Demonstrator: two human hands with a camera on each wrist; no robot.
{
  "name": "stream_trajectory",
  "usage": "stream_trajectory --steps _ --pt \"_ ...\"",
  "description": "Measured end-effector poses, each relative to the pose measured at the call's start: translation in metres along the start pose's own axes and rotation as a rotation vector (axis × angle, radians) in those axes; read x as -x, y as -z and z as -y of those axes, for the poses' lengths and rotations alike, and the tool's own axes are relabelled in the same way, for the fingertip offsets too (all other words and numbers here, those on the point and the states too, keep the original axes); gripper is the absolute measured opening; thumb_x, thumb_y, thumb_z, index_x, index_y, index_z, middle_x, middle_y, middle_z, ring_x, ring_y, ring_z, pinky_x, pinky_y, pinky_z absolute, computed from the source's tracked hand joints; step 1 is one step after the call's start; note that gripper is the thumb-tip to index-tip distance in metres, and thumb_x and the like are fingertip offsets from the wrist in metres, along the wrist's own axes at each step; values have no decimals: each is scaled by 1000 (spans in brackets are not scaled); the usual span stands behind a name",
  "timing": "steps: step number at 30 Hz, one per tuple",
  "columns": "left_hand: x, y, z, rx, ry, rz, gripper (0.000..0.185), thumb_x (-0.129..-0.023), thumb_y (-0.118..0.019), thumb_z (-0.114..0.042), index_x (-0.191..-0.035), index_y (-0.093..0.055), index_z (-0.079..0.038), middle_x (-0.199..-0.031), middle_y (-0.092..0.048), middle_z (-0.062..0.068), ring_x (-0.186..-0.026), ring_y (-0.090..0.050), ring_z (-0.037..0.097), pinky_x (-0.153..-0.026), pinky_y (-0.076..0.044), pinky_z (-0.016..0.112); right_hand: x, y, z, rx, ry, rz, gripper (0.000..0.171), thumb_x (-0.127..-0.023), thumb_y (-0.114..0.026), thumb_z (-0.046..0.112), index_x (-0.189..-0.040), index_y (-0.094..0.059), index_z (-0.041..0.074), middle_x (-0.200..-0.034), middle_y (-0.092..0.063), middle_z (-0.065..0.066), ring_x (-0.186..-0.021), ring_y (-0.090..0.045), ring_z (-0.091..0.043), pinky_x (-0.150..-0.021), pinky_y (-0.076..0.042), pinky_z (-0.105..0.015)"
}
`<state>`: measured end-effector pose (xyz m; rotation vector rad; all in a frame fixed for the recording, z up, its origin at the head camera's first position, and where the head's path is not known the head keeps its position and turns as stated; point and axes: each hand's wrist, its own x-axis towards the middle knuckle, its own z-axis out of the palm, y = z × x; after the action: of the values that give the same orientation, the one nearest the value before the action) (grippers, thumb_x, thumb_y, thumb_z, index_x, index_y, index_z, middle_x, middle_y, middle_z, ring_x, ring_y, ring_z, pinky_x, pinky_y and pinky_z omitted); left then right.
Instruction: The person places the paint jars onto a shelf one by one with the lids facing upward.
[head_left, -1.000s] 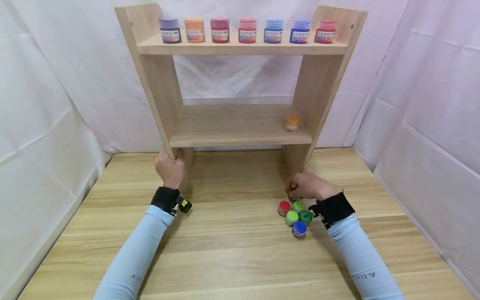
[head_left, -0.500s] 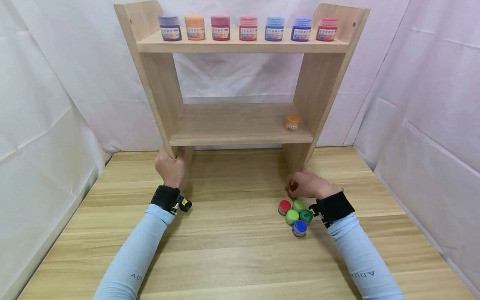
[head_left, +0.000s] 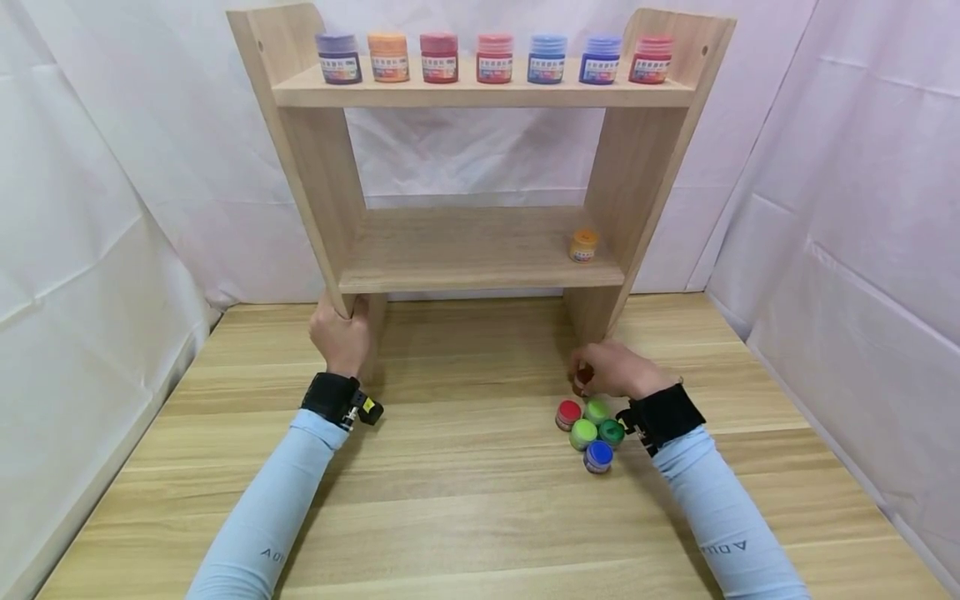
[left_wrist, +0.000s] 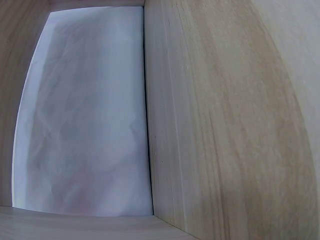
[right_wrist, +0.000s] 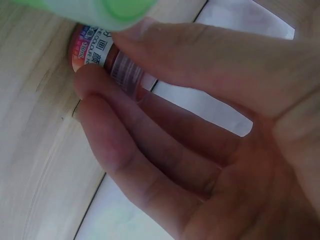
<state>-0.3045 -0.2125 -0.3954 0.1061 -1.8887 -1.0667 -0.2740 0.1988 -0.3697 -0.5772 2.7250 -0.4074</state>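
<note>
My left hand grips the lower front edge of the left side panel of a wooden shelf. Its fingertips are hidden behind the panel; the left wrist view shows only bare wood and white cloth. At the foot of the right panel, my right hand pinches a small reddish-brown paint jar between thumb and fingers, its label partly showing. Just in front of that hand stand a red-lidded jar, two light green jars, a dark green jar and a blue-lidded jar.
Several paint jars in purple, orange, red, pink and blue line the top board. On the middle board, an orange-yellow jar stands near the right panel. White cloth hangs around the wood-grain table on three sides.
The right hand's fingers have shifted slightly left and away from the grouped jars, and the brown jar shows more plainly in them. The left hand has stayed on the panel.
</note>
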Motion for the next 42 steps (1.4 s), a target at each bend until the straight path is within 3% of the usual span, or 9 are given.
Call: stream_trajectory --steps 19,30,38,42 --pt "0 -2 2 0 -11 0 24 -94 -68 -15 -109 -69 4 -87 -68 23 -72 -56 33 -67 -38 41 0 -2 -3 8 65 -44 16 -92 -75 6 -106 -72 12 -95 -70 -3 -86 -59 -20 -80 -52 -35" --pt "0 -1 1 -2 -10 -9 26 -93 -70 -16 -109 -69 4 -92 -71 26 -77 -62 38 -72 -44 49 3 2 0 27 119 -135 18 -91 -75 6 -108 -68 7 -92 -68 -4 -81 -58 -18 -75 -51 -33" --pt "0 -1 2 -5 -21 -5 26 -94 -69 -15 -111 -69 4 -93 -71 25 -76 -62 38 -69 -43 48 6 4 6 24 155 -205 16 -90 -77 10 -100 -65 9 -81 -64 -1 -72 -55 -15 -66 -46 -29" --pt "-1 -1 2 -7 -32 -9 24 -93 -69 -13 -110 -70 4 -99 -73 25 -84 -68 41 -73 -47 53 8 8 8 16 176 -219 18 -89 -79 11 -100 -65 9 -81 -65 0 -72 -57 -14 -67 -48 -30"
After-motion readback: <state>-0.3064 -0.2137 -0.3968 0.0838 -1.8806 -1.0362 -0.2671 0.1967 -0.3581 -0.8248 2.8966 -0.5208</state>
